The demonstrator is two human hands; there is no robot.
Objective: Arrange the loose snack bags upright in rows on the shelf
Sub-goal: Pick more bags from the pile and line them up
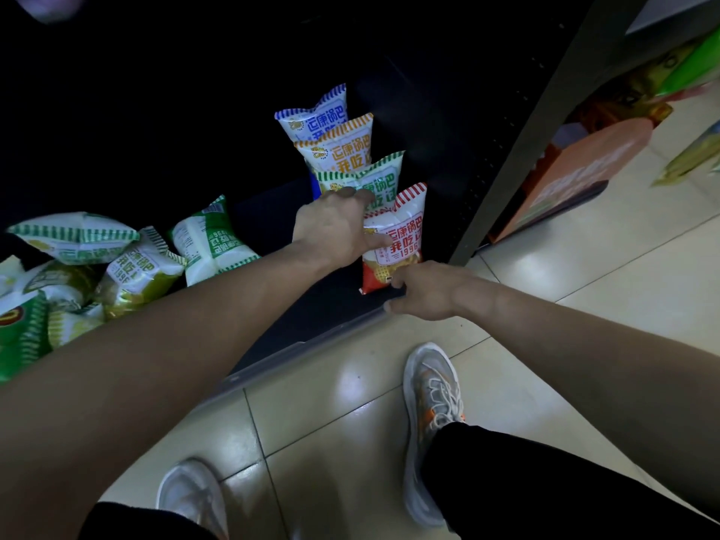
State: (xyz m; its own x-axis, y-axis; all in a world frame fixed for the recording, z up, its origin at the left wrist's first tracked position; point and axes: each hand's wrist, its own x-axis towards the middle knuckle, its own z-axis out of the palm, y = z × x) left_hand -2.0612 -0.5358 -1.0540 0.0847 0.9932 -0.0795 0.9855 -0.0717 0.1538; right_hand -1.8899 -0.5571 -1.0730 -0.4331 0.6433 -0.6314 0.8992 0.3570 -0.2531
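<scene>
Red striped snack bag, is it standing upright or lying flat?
Upright: the red striped bag stands on its bottom edge, seal up; left hand holds its side, right hand touches its base.

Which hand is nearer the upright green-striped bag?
Left. The left hand touches the green-striped bag low on its front while gripping the red bag; the right hand is lower, at the red bag's bottom.

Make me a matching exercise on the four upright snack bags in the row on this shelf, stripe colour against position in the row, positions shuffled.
Things:
1. blue-striped bag
2. orange-striped bag
3. upright green-striped bag
4. red-striped bag

Positions:
A. front of the row
B. third from the back
C. rearmost
D. second from the back

Pairs: 1-C, 2-D, 3-B, 4-A
</scene>
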